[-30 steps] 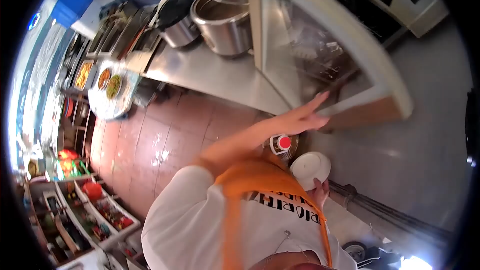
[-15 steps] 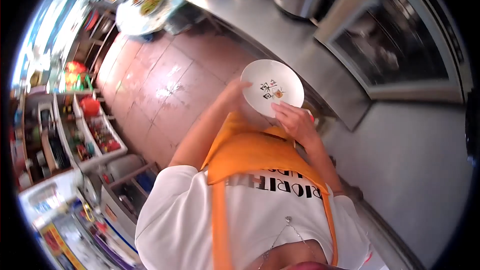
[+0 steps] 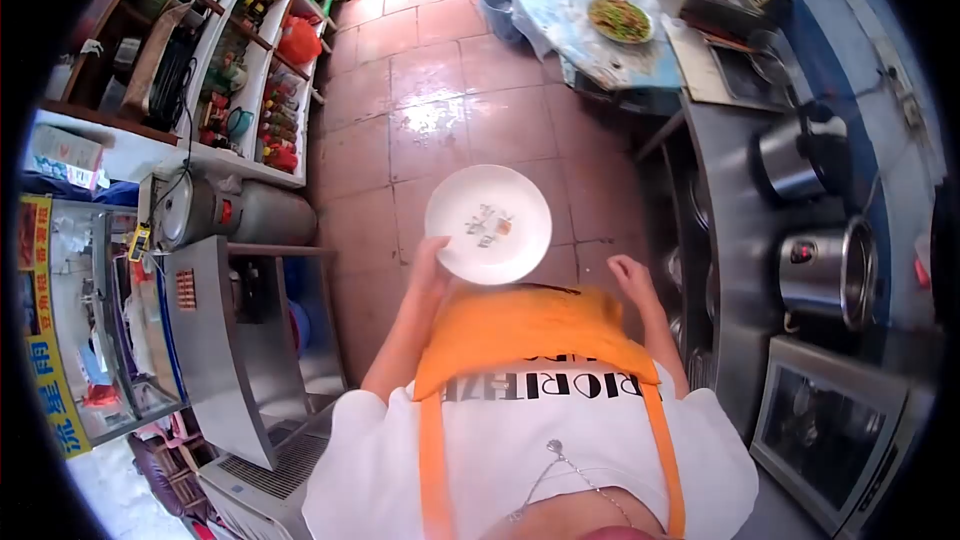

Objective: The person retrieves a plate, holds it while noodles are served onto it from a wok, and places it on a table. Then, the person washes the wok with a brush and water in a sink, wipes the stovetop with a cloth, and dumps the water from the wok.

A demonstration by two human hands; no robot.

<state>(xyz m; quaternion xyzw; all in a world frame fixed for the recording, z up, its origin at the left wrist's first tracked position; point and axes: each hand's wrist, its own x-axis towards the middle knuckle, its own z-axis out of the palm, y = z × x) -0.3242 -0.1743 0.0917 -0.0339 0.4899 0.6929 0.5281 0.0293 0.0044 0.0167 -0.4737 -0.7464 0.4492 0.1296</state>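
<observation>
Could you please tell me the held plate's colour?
The plate is white with central markings, seen in the head view.

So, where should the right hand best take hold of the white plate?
Probably by its right rim, pinched from above and below, coming from the right: the white plate is round and shallow, and the left hand holds its left edge.

Daylight-bright glare whitens a patch of the tiled floor, while the space beneath the steel table is dim. Wide-lens distortion bows straight edges near the black, rounded border; the print on the pale plate looks soft.
</observation>
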